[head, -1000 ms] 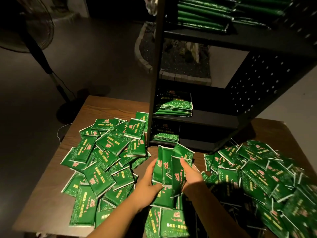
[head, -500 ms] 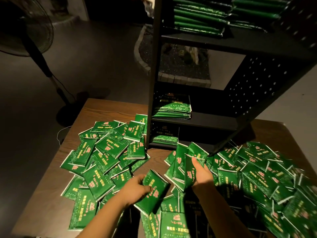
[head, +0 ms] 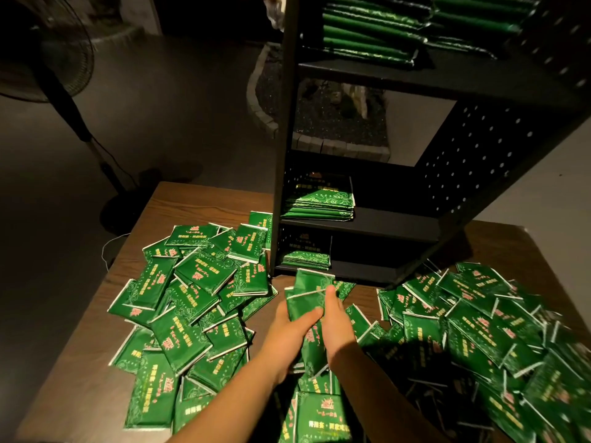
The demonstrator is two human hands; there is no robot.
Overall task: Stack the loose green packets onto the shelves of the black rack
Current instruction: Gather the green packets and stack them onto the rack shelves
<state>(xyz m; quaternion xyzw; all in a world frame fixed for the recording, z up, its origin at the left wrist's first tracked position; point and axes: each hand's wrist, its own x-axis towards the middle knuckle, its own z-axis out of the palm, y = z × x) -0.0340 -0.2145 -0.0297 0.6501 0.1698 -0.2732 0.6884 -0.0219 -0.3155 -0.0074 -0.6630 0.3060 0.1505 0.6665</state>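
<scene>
Both hands clamp a small bundle of green packets (head: 307,302) between them, just in front of the rack's bottom shelf: left hand (head: 289,330) w/ thumb curled over the bundle's face, right hand (head: 335,324) pressed flat vs its right edge, thumb on top. Print on packets is pink/yellow script, not readable. Loose packets (head: 192,302) lie heaped on the wooden table (head: 198,199) left & right of the hands. Half a sec ago the hands were apart, left picking up a single packet; now they're together. Farther back, black rack (head: 367,225) holds stacks on its shelves.
</scene>
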